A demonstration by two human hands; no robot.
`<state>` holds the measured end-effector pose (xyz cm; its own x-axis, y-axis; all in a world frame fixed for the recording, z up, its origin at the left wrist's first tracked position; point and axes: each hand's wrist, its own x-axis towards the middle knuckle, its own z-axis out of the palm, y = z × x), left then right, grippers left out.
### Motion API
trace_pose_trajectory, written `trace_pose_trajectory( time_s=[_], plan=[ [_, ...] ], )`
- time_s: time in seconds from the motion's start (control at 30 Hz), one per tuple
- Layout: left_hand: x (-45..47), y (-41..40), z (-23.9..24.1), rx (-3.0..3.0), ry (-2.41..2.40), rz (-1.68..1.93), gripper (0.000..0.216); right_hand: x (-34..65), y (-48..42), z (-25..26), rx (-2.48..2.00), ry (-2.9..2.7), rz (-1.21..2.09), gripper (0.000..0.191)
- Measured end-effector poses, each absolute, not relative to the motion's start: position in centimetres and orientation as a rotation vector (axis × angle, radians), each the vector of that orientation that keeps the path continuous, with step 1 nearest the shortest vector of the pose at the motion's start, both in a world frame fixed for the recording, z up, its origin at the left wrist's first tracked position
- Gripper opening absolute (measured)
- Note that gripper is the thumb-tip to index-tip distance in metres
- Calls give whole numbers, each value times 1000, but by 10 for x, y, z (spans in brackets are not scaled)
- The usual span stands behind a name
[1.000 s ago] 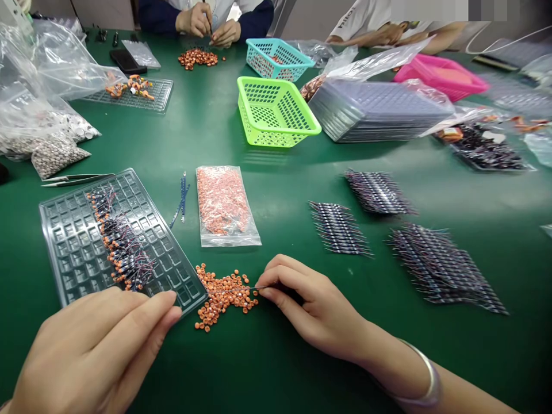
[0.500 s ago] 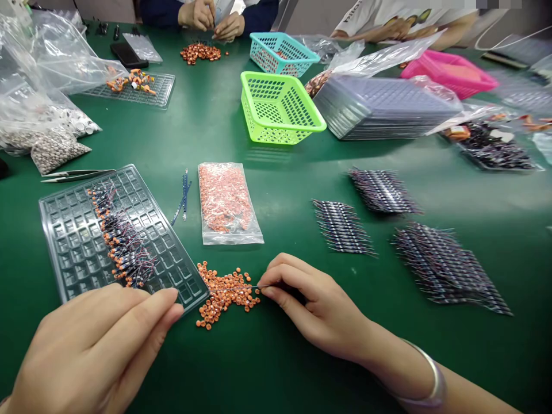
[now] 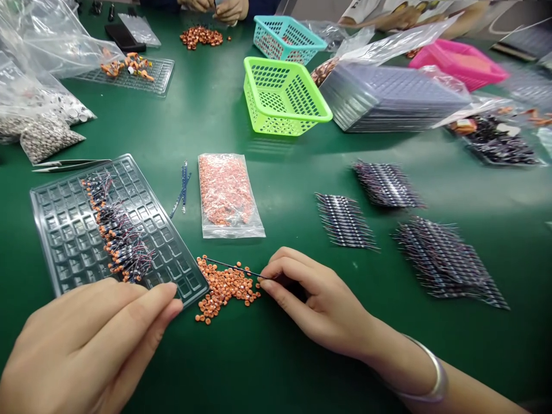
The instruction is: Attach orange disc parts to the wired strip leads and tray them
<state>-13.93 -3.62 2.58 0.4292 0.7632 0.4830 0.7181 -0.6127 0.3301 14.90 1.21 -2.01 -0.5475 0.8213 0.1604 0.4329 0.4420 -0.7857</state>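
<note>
Between thumb and fingers of my right hand [image 3: 317,302] is a thin dark stick [image 3: 235,266]. Its free tip points left and slightly up, over a loose pile of small orange caps [image 3: 226,287]. My left hand [image 3: 99,339] is closed in a pinch in front of the lower edge of a clear plastic tray [image 3: 181,253]; whatever its fingertips hold is too small or hidden. Down the tray lies a row of small wired parts with orange ends [image 3: 125,244]. A zip bag of orange caps [image 3: 226,192] lies flat behind the pile.
Bundles of wired strips [image 3: 345,221] lie on the right, with a larger stack [image 3: 452,261] nearby. Farther back are a green basket [image 3: 287,109], a blue basket and stacked clear trays [image 3: 397,98]. Tweezers [image 3: 71,165] rest behind the tray. Other people's hands [image 3: 230,8] work across the table.
The stick in my right hand has swung its free tip upward, away from the caps. My left hand keeps its pinch, almost in place. The view has tilted slightly down.
</note>
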Motion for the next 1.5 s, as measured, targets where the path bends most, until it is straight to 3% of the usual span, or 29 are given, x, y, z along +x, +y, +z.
trace_pose_trajectory(
  time_s=[1.2,1.5],
  plan=[
    [-138,-41,26,2575,1452,843,24,143,5,-24,-974,-2236,718,19],
    [-132,-39,25,2600,1361,865,22,143,6,-17,-1024,-2253,868,21]
  ],
)
